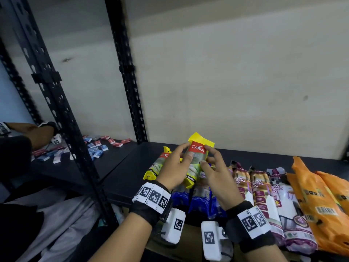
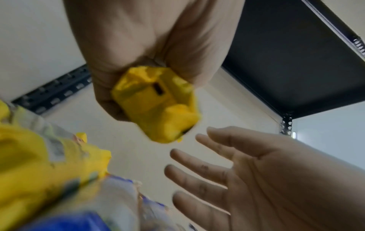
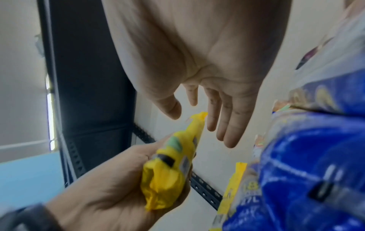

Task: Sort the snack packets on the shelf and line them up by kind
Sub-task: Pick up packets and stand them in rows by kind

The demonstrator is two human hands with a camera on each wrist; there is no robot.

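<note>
Holding upright above the dark shelf: one yellow packet with a red CASA label, wrapped by the curled fingers of the left hand around its lower half, crumpled bottom end sticking out below the palm in the left wrist view.

Hovering just beside the packet's right edge: the right hand, fingers straight and spread, gripping nothing; fingertips near the label, contact not discernible.

Lying on the shelf behind the left hand: a second yellow packet of the same kind, tilted, partly hidden.

Lying below both hands at the shelf's front edge: blue packets, side by side, mostly covered by the wrists.

Lying to the right of these: brown-and-purple packets marked DRAW STRING BAG, lined up lengthwise, touching one another.

Lying at the far right: orange packets, overlapping, barcode facing up.

Lying scattered on the neighbouring shelf to the left: small red and blue boxes, well apart from the packets.

Reaching in at the left edge: another person's arm, wearing a wrist strap.
</note>
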